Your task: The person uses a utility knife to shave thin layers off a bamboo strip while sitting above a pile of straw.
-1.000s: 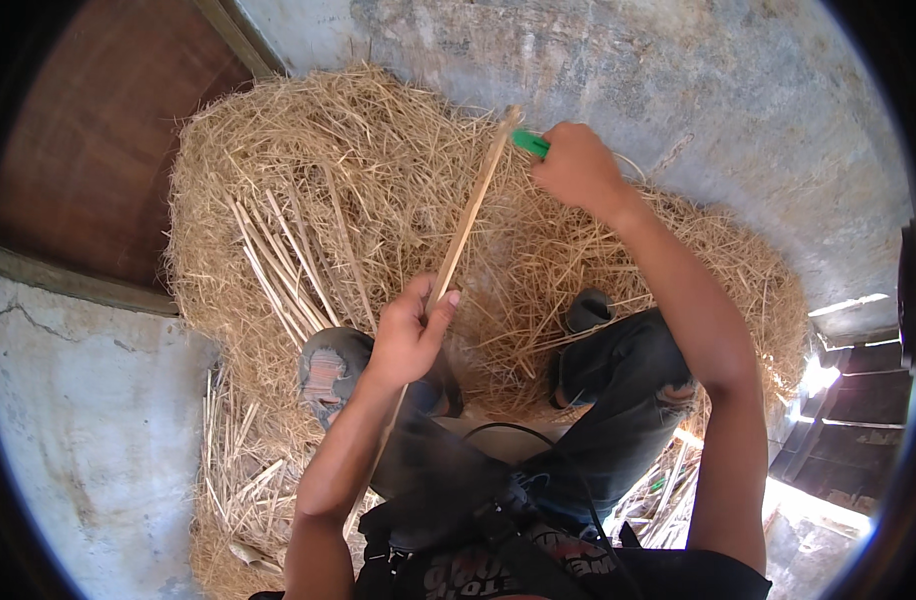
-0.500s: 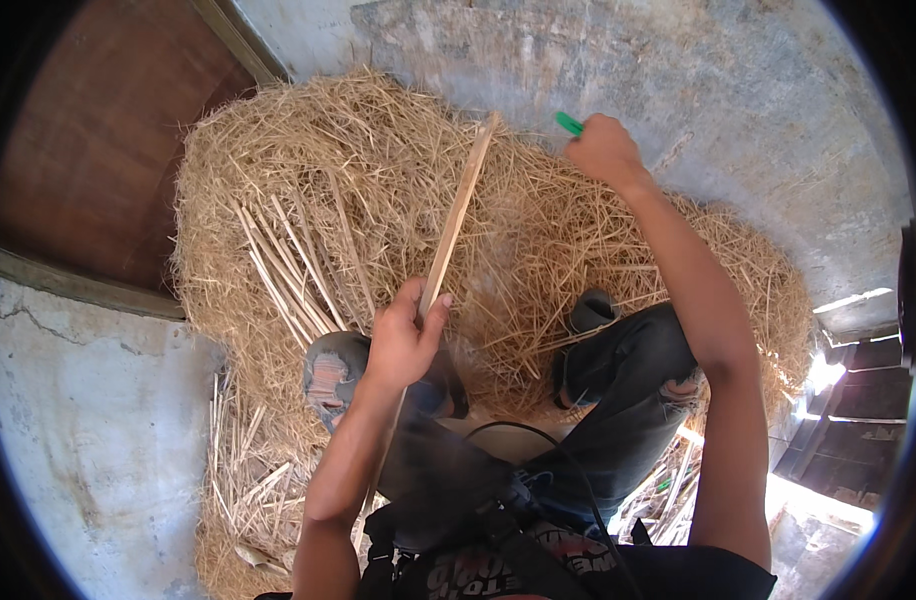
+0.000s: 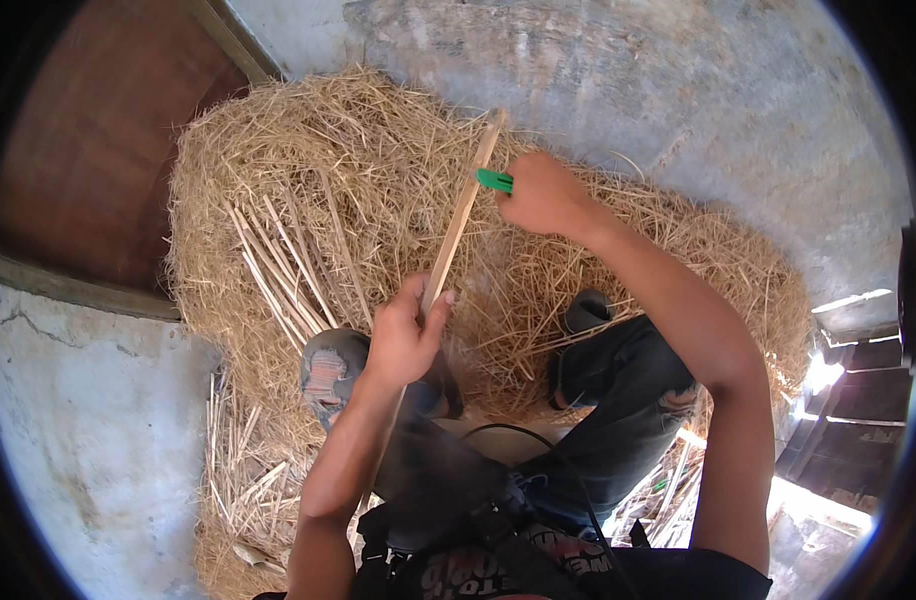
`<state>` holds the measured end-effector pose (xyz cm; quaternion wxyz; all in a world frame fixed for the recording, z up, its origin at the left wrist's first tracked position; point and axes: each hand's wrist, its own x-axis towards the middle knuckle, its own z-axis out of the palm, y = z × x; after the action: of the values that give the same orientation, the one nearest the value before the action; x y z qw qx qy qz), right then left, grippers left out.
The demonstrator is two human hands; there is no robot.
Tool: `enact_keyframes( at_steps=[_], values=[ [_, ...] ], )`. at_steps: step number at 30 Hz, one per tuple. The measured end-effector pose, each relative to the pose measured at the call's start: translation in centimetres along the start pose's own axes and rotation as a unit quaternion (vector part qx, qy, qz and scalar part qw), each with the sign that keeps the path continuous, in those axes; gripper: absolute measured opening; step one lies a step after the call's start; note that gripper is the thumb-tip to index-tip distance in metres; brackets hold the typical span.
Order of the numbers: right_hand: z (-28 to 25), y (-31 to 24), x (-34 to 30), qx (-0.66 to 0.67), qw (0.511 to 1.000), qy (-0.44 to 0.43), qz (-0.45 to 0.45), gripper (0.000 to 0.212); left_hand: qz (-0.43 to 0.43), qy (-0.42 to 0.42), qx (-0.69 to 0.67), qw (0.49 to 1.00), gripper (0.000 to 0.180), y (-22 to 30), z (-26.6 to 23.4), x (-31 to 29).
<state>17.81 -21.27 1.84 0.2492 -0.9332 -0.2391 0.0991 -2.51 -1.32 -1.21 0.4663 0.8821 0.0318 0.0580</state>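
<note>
A long, pale bamboo strip [image 3: 462, 205] slants up from my lap over the straw, its lower end running back beneath my left forearm. My left hand [image 3: 403, 335] is closed round its middle, thumb on the right side. In my closed right hand [image 3: 545, 195] is a green tool [image 3: 494, 181] with a dark slot, resembling a utility knife. The tool lies against the upper part of the strip, or just over it; its blade cannot be made out. Left of the strip, several thin bamboo sticks [image 3: 283, 265] lean by my left knee.
A thick heap of shavings [image 3: 328, 130] spreads in front of me. More cut sticks [image 3: 243, 440] lie at lower left. A grey wall [image 3: 618, 60] rises at the back, with a brown panel [image 3: 98, 130] at far left. A black cable [image 3: 538, 430] crosses my lap.
My right hand has come left and slightly down with the green tool, from beyond the strip's right side onto it. My left hand and the strip have barely shifted.
</note>
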Motion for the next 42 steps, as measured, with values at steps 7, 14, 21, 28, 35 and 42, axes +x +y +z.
enact_keyframes(
  at_steps=[7,14,21,28,35,42],
  values=[
    [-3.2,10.3,4.4,0.075,0.972,0.134,0.178,0.024,0.0,-0.047,-0.001,0.999,0.023,-0.3,-0.3,-0.5],
    [-2.7,5.2,1.6,0.03,0.997,0.047,0.053,0.025,-0.015,-0.023,0.039,0.999,0.023,-0.2,-0.6,-0.3],
    [-1.5,1.1,1.7,0.003,0.994,-0.037,0.107,0.018,-0.034,-0.024,0.042,0.998,0.023,0.0,-0.5,-0.2],
    [-1.4,4.6,3.6,-0.073,0.99,0.037,0.111,0.018,-0.017,-0.045,0.041,0.998,0.022,-0.3,-0.4,0.1],
    [-6.1,9.5,4.5,0.029,0.958,0.188,0.215,0.024,0.021,-0.071,-0.025,0.997,0.021,0.1,-0.2,-1.1],
    [-3.0,4.1,1.9,0.012,0.997,0.039,0.059,0.028,-0.019,-0.04,-0.014,0.999,0.022,-0.8,-0.9,-0.8]
  ],
)
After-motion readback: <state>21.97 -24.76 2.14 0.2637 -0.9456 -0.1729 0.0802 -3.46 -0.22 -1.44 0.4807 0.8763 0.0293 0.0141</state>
